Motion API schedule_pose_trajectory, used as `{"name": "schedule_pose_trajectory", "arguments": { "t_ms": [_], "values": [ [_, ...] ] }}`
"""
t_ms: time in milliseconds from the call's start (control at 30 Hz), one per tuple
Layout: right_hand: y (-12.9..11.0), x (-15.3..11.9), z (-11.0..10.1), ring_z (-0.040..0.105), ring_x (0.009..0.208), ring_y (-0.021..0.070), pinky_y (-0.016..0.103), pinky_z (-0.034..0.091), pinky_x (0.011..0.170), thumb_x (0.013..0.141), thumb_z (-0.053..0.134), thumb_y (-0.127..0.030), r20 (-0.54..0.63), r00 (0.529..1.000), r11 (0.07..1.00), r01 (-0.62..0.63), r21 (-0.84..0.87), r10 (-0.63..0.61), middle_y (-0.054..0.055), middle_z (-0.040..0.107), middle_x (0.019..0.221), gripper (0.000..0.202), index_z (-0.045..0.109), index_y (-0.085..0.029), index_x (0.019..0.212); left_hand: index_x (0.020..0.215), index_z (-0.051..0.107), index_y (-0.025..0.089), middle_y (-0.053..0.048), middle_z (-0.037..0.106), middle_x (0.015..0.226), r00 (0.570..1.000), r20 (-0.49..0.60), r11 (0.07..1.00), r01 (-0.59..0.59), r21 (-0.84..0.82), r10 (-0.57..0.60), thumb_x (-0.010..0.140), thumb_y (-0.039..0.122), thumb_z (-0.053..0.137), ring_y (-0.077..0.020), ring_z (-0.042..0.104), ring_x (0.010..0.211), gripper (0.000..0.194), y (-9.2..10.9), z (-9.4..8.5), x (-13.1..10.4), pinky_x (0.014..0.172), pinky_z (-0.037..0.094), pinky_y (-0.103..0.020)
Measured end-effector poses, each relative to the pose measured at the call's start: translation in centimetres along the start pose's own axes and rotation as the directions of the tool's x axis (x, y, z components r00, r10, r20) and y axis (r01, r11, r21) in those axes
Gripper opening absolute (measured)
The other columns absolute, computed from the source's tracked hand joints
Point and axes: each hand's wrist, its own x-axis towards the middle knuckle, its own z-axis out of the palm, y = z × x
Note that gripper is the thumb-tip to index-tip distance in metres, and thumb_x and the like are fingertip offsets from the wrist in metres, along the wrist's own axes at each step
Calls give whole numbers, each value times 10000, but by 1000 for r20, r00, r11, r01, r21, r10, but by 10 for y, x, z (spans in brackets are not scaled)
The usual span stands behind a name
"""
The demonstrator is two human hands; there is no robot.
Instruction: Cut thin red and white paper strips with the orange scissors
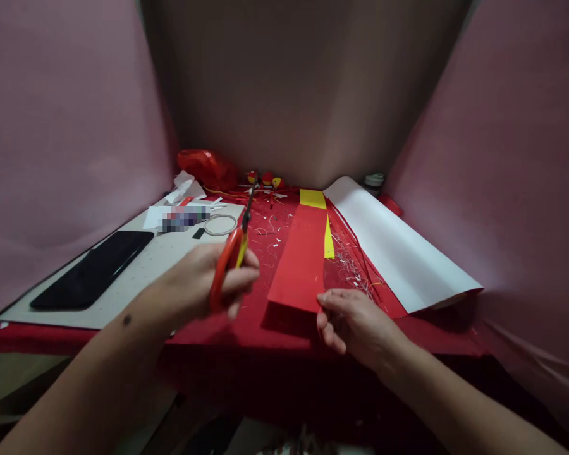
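Observation:
Orange-handled scissors are in my left hand, their dark blades pointing up and away over the table. My right hand pinches the near right corner of a long red sheet, whose near edge is raised off the cloth. Yellow paper lies at the far end of the red sheet, and a narrow yellow piece shows along its right side. The scissors are left of the red sheet and apart from it.
On the left, a grey board carries a black phone-like slab and a ring. A rolled white sheet lies right. Thread scraps cover the red cloth. A red bag and small red-yellow ornaments sit behind.

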Motion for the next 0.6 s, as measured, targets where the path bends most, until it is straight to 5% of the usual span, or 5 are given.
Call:
{"name": "schedule_pose_trajectory", "arguments": {
  "t_ms": [133,267,400,500,600],
  "values": [
    [39,-24,3,541,366,94,163,388,287,696,637,-259,9,1000,996,-3,94,2,26,623,565,189,499,-138,651,903,542,238,-16,597,662,903,384,932,290,-218,-191,721,467,565,-105,504,414,293,-47,36,-55,387,335,-226],
    [63,-34,8,550,376,101,188,429,311,699,653,-299,-66,998,992,20,124,-12,26,627,589,225,492,-142,691,717,515,230,28,433,536,825,344,744,557,-369,-448,671,557,513,-94,390,436,330,-90,84,-71,433,327,-233],
    [76,-33,13,510,330,82,153,353,269,679,671,-362,-128,992,997,24,69,-14,9,608,540,287,481,-148,680,726,466,250,32,359,550,836,271,742,549,-385,-477,705,677,344,-111,361,450,444,-117,103,-64,465,320,-254],
    [80,-33,17,464,290,58,130,290,254,694,643,-397,-132,991,1000,-5,0,5,-7,581,493,301,479,-147,650,794,483,270,30,387,583,895,328,892,387,-235,-302,690,609,473,-128,389,505,354,-117,92,-68,485,321,-260],
    [87,-34,20,447,278,55,123,245,251,688,638,-404,-126,991,999,-49,-17,46,-25,544,453,301,486,-150,631,819,486,261,54,418,596,899,399,957,254,-138,-181,595,476,641,-103,369,527,347,-111,79,-75,521,329,-242]
  ]
}}
